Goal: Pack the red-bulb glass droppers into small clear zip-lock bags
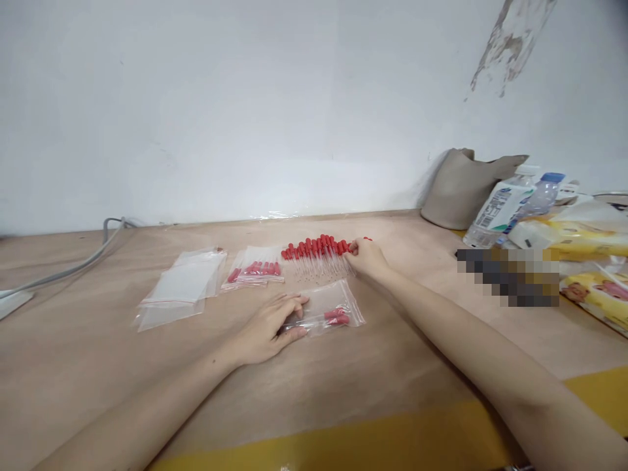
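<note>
— Nearest the lens, what does the left hand (pixel 267 330) rest on?
— Its fingers lie flat and spread on the mouth end of a clear zip bag (pixel 328 309) on the bench (pixel 98 366); the bag holds a few red-capped droppers (pixel 336 318).
— And the right hand (pixel 367 257)?
— It reaches beyond that bag, fingers pinched together at the right end of a loose row of red-capped droppers (pixel 316 252); which single piece it grips cannot be told.
— What lies to the left of the hands?
— A filled bag of droppers (pixel 255 268) sits just left of the row, and a stack of empty zip bags (pixel 184 288) left of that.
— And on the right?
— Well apart from the right hand, two plastic bottles (pixel 510 206) and a grey pouch (pixel 461 186).
</note>
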Available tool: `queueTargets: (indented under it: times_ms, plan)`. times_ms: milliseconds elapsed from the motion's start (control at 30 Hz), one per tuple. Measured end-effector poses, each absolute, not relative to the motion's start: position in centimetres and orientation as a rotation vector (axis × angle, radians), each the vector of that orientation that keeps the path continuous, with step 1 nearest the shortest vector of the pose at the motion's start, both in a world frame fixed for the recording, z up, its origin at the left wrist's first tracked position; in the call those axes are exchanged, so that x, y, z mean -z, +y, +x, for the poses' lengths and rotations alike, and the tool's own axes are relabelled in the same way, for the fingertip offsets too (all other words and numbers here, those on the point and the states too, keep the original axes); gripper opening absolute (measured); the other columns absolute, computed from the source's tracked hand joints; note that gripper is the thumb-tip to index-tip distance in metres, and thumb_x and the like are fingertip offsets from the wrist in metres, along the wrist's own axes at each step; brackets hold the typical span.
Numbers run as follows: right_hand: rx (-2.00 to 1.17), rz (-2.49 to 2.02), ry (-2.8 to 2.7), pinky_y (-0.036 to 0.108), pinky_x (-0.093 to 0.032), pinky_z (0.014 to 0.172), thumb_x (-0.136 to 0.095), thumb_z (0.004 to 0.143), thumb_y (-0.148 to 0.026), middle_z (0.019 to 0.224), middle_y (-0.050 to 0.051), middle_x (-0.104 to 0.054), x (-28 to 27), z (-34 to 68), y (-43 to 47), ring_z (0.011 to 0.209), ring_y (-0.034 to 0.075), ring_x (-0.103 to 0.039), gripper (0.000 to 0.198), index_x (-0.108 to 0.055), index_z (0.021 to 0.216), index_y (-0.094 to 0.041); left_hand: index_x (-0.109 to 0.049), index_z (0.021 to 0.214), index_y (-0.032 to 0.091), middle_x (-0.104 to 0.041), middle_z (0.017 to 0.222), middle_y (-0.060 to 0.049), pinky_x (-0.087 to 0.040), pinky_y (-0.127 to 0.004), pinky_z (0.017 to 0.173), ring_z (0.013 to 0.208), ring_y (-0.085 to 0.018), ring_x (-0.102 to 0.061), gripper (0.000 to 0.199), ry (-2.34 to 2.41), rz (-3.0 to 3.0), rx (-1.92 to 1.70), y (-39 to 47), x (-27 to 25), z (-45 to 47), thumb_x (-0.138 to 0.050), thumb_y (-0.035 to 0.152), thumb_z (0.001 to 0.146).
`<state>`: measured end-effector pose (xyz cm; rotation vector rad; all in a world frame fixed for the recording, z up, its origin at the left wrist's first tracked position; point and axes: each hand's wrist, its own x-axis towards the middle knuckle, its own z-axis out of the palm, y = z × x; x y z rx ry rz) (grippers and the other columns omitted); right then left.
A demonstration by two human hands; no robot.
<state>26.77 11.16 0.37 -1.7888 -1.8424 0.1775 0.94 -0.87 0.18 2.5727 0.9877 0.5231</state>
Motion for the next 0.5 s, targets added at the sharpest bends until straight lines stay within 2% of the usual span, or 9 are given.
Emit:
queueTargets:
  times_ms: [200, 400, 500]
  plan:
    - [-0.237, -1.965, -1.868, 0.026, -0.040, 0.060, -0.054, 0.070, -0.023, 0.077, 0.012, -0.066, -1.1, 25.4, 12.5, 0.074, 0.021, -0.060, 0.015, -0.065, 0.074, -0.014, -0.047, 0.092, 0.021, -0.048, 0.129, -0.006, -0.038, -0.038, 0.096, 0.121, -0.021, -0.042, 0.014, 1.006, 2.591, -0.493, -1.0, -0.5, 1.1, -0.038, 0.032, 0.093]
    - [-0.290, -2.066, -1.851, 0.025, -0.040, 0.054, -0.055, 0.069, -0.020, 0.078, 0.013, -0.066, -1.8, 25.0, 12.7, 0.071, 0.021, -0.062, 0.016, -0.066, 0.078, -0.013, -0.045, 0.117, 0.023, -0.047, 0.129, -0.007, -0.035, -0.040, 0.099, 0.120, -0.023, -0.042, 0.029, 0.999, 2.649, -0.505, -1.0, -0.4, 1.1, -0.044, 0.034, 0.091]
    - [-0.285, -2.090, -1.856, 0.023, -0.041, 0.054, -0.057, 0.068, -0.019, 0.080, 0.013, -0.066, -2.0, 24.6, 12.8, 0.072, 0.021, -0.063, 0.017, -0.066, 0.081, -0.012, -0.044, 0.120, 0.023, -0.048, 0.129, -0.006, -0.034, -0.040, 0.100, 0.121, -0.022, -0.040, 0.031, 0.992, 2.663, -0.499, -0.9, -0.2, 1.1, -0.044, 0.035, 0.091]
